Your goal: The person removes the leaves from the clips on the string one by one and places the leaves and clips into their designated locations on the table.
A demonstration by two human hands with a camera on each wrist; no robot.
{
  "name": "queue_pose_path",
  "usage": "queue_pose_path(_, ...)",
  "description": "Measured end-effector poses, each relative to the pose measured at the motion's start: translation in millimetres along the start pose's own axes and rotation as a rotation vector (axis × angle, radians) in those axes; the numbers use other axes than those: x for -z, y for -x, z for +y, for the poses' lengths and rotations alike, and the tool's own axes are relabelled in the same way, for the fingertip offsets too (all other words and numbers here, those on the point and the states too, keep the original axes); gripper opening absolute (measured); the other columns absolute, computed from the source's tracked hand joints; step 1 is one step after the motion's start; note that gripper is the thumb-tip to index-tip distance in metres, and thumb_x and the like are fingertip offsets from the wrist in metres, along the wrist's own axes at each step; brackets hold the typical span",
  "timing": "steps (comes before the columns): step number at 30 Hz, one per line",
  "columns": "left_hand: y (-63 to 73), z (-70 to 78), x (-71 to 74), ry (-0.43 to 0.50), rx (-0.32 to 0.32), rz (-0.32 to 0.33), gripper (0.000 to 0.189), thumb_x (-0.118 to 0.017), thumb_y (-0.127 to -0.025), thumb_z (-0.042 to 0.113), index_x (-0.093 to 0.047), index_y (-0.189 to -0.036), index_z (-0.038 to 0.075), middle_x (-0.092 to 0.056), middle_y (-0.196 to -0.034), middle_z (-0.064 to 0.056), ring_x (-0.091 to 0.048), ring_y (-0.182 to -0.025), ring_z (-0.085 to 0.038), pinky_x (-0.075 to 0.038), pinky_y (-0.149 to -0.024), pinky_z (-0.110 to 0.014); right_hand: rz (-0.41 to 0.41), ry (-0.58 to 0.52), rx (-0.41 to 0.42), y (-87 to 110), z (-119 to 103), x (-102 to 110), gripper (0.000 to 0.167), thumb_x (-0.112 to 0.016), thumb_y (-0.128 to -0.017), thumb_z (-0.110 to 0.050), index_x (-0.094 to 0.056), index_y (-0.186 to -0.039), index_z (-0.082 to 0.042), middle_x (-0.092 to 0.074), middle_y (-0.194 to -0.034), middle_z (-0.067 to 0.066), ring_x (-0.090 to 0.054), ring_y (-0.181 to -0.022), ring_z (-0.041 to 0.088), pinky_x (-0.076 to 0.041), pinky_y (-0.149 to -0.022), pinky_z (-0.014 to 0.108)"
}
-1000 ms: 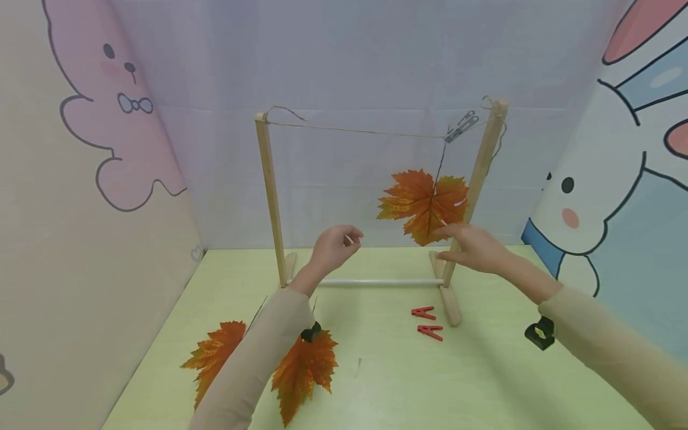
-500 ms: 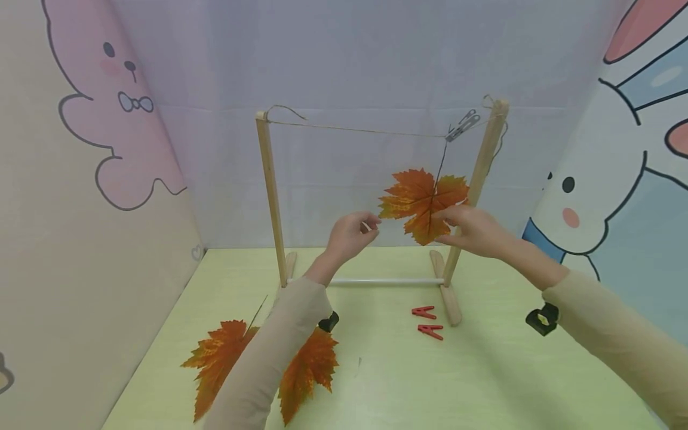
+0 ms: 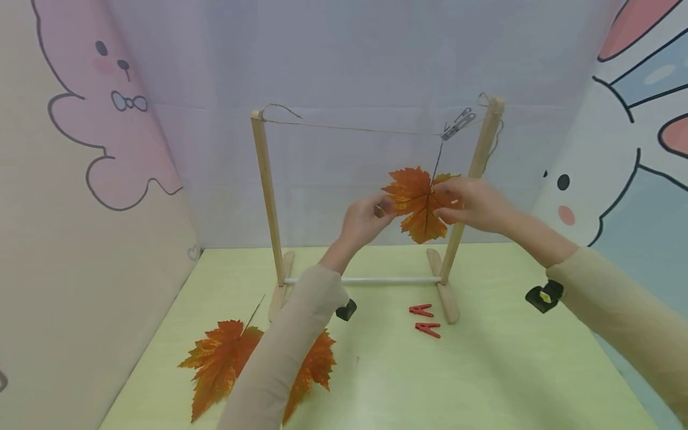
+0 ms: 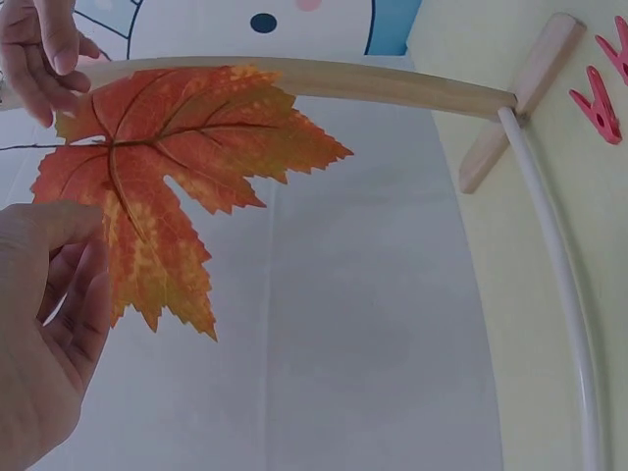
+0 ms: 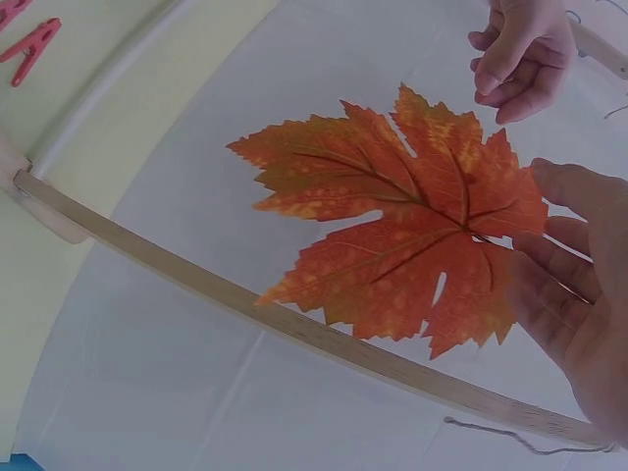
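Observation:
An orange-red artificial maple leaf (image 3: 416, 203) hangs by its dark stem from a grey clothespin (image 3: 458, 124) on a string (image 3: 349, 128). My right hand (image 3: 478, 203) is over the leaf's right part, thumb and fingers apart; in the right wrist view the fingertips (image 5: 535, 265) lie right at the leaf's stem end. My left hand (image 3: 368, 221) is at the leaf's left edge with fingers loosely bent. In the left wrist view, the left thumb (image 4: 74, 224) overlaps the leaf's edge. Neither hand grips the leaf.
The string spans two wooden posts (image 3: 267, 197) joined by a white rod (image 3: 387, 280). Two red clothespins (image 3: 427, 329) lie near the right foot (image 3: 448, 303). Two more maple leaves (image 3: 217, 361) lie at the table's left, one partly behind the left sleeve (image 3: 290, 352).
The left hand has moved right and up to the hanging leaf's left edge. The right hand has risen along the leaf toward its stem. The leaf still hangs from the grey clothespin.

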State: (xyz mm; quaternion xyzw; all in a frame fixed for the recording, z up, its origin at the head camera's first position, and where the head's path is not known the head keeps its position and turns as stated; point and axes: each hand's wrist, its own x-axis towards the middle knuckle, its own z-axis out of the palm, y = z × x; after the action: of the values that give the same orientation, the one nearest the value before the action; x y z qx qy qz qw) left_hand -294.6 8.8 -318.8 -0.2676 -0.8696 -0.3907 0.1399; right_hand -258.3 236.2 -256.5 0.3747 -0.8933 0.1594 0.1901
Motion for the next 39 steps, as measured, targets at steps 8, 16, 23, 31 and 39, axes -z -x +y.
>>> queue_pose_path(8, -13.5, 16.9, -5.8, 0.02, 0.005, 0.053, 0.02, -0.064, -0.083, 0.013, -0.066, -0.103, 0.01, -0.067, -0.097, -0.001, -0.062, -0.08, -0.012, -0.047, -0.068, -0.018, 0.061, 0.026, 0.022, -15.6, -8.0, 18.0, 0.033, -0.072, -0.074, -0.003, -0.062, -0.103, 0.008, -0.064, -0.096, 0.021, -0.061, -0.084, 0.034, -0.05, -0.072, 0.046)
queue_pose_path(16, -29.9, 42.3, -13.8, 0.058, 0.001, 0.082, 0.029, -0.067, -0.082, 0.018, -0.064, -0.111, 0.011, -0.066, -0.103, 0.0, -0.061, -0.086, -0.012, -0.046, -0.072, -0.018, 0.084, 0.069, 0.018, -24.2, -11.5, 31.0, 0.036, -0.073, -0.074, -0.004, -0.061, -0.106, 0.007, -0.064, -0.097, 0.02, -0.059, -0.083, 0.031, -0.051, -0.068, 0.043)
queue_pose_path(23, -39.2, 55.5, -15.6, 0.057, -0.02, 0.067, 0.042, -0.069, -0.08, 0.018, -0.059, -0.119, 0.01, -0.06, -0.117, -0.003, -0.056, -0.099, -0.015, -0.044, -0.082, -0.02, 0.105, 0.108, 0.012, -32.1, -12.5, 42.6, 0.037, -0.073, -0.073, -0.003, -0.061, -0.107, 0.006, -0.064, -0.099, 0.019, -0.057, -0.082, 0.028, -0.05, -0.065, 0.042)
queue_pose_path(31, -46.2, 64.6, -15.5, 0.079, -0.031, 0.097, 0.046, -0.068, -0.082, 0.018, -0.054, -0.124, 0.008, -0.06, -0.114, -0.004, -0.056, -0.095, -0.013, -0.043, -0.08, -0.016, 0.172, 0.157, 0.055, -42.4, -15.1, 60.9, 0.036, -0.074, -0.072, -0.003, -0.061, -0.105, 0.006, -0.064, -0.095, 0.02, -0.059, -0.079, 0.03, -0.05, -0.065, 0.043)
queue_pose_path(39, -51.1, 71.4, -12.9, 0.148, -0.007, 0.095, 0.049, -0.066, -0.083, 0.014, -0.051, -0.129, 0.01, -0.055, -0.124, -0.003, -0.057, -0.103, -0.01, -0.043, -0.084, -0.014, 0.193, 0.213, -0.002, -50.2, -12.2, 77.2, 0.035, -0.071, -0.075, -0.005, -0.061, -0.107, 0.005, -0.063, -0.098, 0.022, -0.058, -0.081, 0.033, -0.045, -0.069, 0.045)
